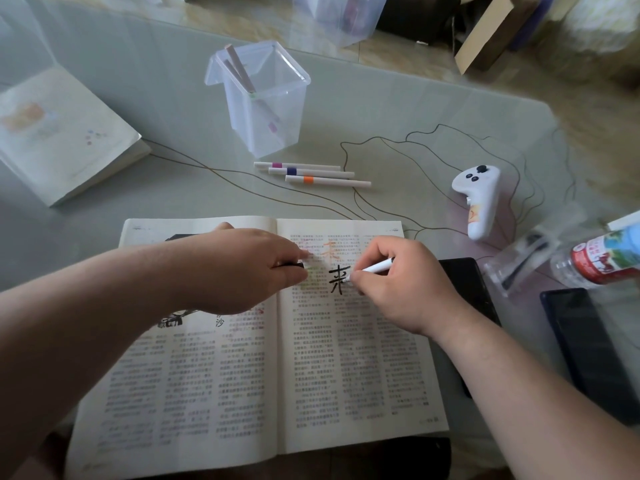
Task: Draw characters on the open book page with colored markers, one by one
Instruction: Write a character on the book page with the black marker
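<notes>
Home living rm: glass coffee table (398,109), marble floor (415,46), game controller (479,199).

Soft, even light, moderately bright; pale glare washes the glossy tabletop (415,109) at the far side. Shadows are faint. The open book (242,375) is sharp at centre, while corners smear and bend with wide-angle distortion, worst far right

Glass table (398,109) under open book (242,375), closed book (59,133), clear tub (273,126), three markers (311,174), white controller (479,202), bottle (602,261), phone (588,348)

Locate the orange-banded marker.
Head view, centre: the orange-banded marker lies flat beyond the open book, beside the blue-banded marker, in front of the clear container.
</notes>
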